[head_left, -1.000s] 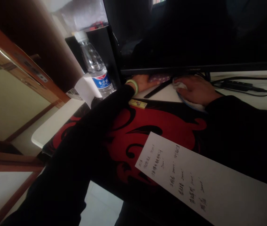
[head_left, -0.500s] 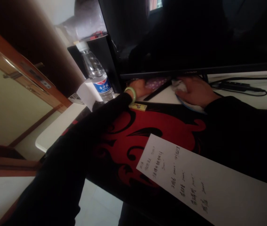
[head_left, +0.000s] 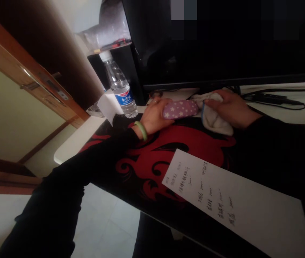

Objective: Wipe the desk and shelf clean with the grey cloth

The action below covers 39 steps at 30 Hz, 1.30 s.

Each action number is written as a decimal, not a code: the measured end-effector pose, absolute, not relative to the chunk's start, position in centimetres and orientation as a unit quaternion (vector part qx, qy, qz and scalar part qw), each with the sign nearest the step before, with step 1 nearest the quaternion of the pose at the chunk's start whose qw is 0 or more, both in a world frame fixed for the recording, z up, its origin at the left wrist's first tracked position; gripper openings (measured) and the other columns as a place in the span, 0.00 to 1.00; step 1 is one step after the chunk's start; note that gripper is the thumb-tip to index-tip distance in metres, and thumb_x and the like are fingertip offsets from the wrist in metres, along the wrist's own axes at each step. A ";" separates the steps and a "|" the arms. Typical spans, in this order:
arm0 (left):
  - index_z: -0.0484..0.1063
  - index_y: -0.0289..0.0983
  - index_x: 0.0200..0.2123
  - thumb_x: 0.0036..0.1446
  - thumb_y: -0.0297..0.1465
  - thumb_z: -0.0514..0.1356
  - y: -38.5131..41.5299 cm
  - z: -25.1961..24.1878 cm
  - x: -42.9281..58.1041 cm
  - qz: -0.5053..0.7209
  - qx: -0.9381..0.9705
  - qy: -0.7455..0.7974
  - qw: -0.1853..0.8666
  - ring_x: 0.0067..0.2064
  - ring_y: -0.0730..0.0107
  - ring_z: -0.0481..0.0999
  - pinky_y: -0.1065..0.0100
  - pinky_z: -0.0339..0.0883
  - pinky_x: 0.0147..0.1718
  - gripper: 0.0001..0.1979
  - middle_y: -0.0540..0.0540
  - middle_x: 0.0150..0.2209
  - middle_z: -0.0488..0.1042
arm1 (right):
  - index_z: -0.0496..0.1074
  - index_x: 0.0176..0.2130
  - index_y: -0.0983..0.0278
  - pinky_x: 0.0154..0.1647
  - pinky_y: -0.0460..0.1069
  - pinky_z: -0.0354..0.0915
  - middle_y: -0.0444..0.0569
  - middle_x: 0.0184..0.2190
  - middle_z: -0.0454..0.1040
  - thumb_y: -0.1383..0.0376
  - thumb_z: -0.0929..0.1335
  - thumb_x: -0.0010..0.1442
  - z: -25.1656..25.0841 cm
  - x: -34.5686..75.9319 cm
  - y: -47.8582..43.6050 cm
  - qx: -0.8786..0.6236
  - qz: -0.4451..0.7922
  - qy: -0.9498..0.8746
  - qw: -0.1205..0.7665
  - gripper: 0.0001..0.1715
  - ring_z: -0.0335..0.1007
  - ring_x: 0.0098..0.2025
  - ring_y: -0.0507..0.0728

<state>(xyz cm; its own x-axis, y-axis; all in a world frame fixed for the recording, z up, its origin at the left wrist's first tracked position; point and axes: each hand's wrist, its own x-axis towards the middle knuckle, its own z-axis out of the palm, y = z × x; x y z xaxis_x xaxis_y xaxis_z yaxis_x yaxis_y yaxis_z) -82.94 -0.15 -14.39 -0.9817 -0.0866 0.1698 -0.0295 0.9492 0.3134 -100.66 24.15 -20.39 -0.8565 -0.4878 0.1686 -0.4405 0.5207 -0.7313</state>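
Observation:
My left hand (head_left: 156, 114), with a green bangle (head_left: 141, 130) at its wrist, is closed around one end of a purple glasses case (head_left: 180, 109) patterned with white stars. The case lies low over the front of the desk, below the monitor. My right hand (head_left: 233, 107) grips a crumpled greyish-white cloth (head_left: 217, 120) with a blue edge. The cloth is close to the case's right end; part of it reaches behind toward the monitor. Nearer to me, a white sheet with handwriting (head_left: 235, 200) rests on the red and black desk mat (head_left: 195, 139).
A large dark monitor (head_left: 222, 46) spans the back. Left of it stands a water bottle (head_left: 122, 93) beside a folded white paper (head_left: 111, 105). Black cables and a small adapter (head_left: 269, 98) lie at the back right. A door (head_left: 10, 82) is at far left.
My left hand has drawn the glasses case out from under the monitor, toward me. My right hand has lifted the cloth slightly, and more of it hangs in view. The small yellow box is hidden now.

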 end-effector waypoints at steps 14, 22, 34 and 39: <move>0.71 0.36 0.50 0.54 0.33 0.78 0.8 -15.8 -82.8 -0.227 0.091 -0.962 0.122 0.53 0.48 0.82 0.51 0.77 0.55 0.26 0.37 0.51 0.79 | 0.76 0.62 0.57 0.76 0.69 0.64 0.51 0.72 0.71 0.71 0.65 0.64 -17.2 -92.4 19.9 -0.571 -0.355 0.738 -0.051 0.30 0.66 0.75 0.68; 0.70 0.39 0.51 0.48 0.37 0.80 -0.6 -15.9 -82.5 -0.318 0.106 -0.918 0.214 0.55 0.49 0.80 0.51 0.73 0.58 0.31 0.41 0.52 0.78 | 0.70 0.71 0.71 0.78 0.64 0.61 0.71 0.73 0.67 0.63 0.68 0.70 -18.5 -98.7 29.0 -0.360 -0.201 0.911 0.015 0.35 0.64 0.76 0.73; 0.71 0.41 0.43 0.51 0.36 0.77 -1.1 -14.9 -82.8 -0.479 0.167 -0.829 0.236 0.43 0.62 0.79 0.62 0.73 0.45 0.21 0.51 0.39 0.77 | 0.76 0.67 0.66 0.73 0.66 0.64 0.65 0.68 0.72 0.69 0.66 0.68 -18.8 -99.1 19.2 -0.338 -0.202 0.918 0.051 0.31 0.70 0.69 0.73; 0.72 0.41 0.44 0.50 0.37 0.77 -1.3 -15.4 -82.9 -0.487 0.161 -0.823 0.243 0.42 0.62 0.78 0.63 0.72 0.44 0.23 0.50 0.40 0.77 | 0.80 0.63 0.62 0.75 0.63 0.65 0.58 0.68 0.74 0.72 0.67 0.65 -18.4 -100.2 23.3 -0.477 -0.201 0.852 0.079 0.30 0.72 0.68 0.68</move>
<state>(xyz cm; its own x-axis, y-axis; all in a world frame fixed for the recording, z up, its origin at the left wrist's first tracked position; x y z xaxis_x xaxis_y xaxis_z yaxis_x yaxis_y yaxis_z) -82.92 -1.31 -15.45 -0.8296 -0.5024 0.2436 -0.0290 0.4745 0.8798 -100.16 23.29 -18.38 -0.5323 -0.8447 0.0565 -0.7809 0.4641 -0.4181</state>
